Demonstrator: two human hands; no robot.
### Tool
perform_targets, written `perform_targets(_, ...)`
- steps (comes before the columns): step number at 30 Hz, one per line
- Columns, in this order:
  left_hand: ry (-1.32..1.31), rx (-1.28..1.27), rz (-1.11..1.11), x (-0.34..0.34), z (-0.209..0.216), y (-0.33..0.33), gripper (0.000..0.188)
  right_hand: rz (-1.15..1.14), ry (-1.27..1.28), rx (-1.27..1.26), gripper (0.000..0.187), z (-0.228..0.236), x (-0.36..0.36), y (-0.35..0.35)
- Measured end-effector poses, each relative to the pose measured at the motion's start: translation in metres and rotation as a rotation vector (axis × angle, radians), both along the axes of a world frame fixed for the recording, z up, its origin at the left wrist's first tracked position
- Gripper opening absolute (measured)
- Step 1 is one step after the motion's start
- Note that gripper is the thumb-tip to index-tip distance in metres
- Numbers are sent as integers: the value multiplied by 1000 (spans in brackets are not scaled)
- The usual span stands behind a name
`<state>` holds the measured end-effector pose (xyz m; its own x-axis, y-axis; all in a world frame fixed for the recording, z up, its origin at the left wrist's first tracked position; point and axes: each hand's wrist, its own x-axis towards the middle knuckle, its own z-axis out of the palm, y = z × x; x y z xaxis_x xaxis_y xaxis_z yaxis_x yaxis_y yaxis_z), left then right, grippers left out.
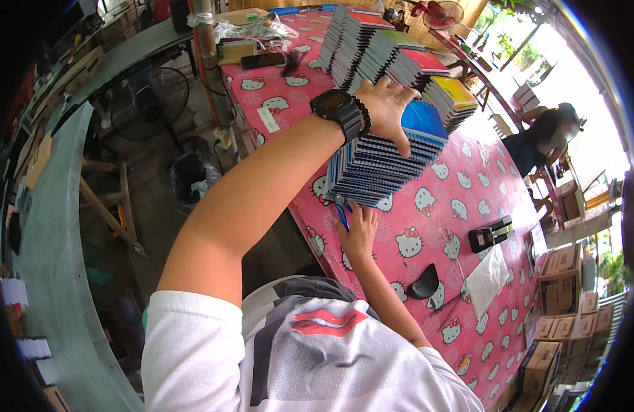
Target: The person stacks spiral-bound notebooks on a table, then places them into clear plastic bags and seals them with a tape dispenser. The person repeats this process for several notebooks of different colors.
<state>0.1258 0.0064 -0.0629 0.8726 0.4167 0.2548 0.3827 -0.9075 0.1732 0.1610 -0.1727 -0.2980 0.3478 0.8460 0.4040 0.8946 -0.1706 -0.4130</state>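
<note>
A tall stack of blue-covered spiral notebooks (382, 168) stands near the table's left edge, its wire bindings toward me. My left hand (387, 113) rests across the top of the stack with its fingers spread. On that wrist are a black digital watch (334, 110) and a dark beaded bracelet. Low down at the base of the stack, my right hand (360, 232) is closed around blue-handled pliers (342, 214). The tips of the pliers lie against the lowest bindings, and the fingers partly hide the handles.
Behind are more notebook stacks, one with a yellow cover (454, 89). A black stapler (490, 233), a dark curved object (423, 281) and a clear plastic bag (487, 280) lie to the right. Cartons (560, 275) stand beyond; a person (543, 137) sits far right.
</note>
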Motion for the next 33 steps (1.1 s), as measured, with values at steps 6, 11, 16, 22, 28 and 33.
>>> perform_targets(6,10,-5,10,-2,1,0,111,10,31,43,64,4,-7,-1)
perform_targets(11,12,1,7,0,0,1,110,2,15,39,65,4,-7,0)
perform_targets(16,-7,7,-2,-1,-1,1,110,7,-17,-4,63,1,-2,3)
perform_targets(22,-9,20,2,1,-1,0,109,193,737,29,40,-7,11,6)
perform_targets(28,-20,35,-22,0,-2,3,108,166,1375,-236,33,3,23,6)
perform_targets(33,-10,24,-11,-2,-1,3,108,28,190,-62,57,17,-4,-4)
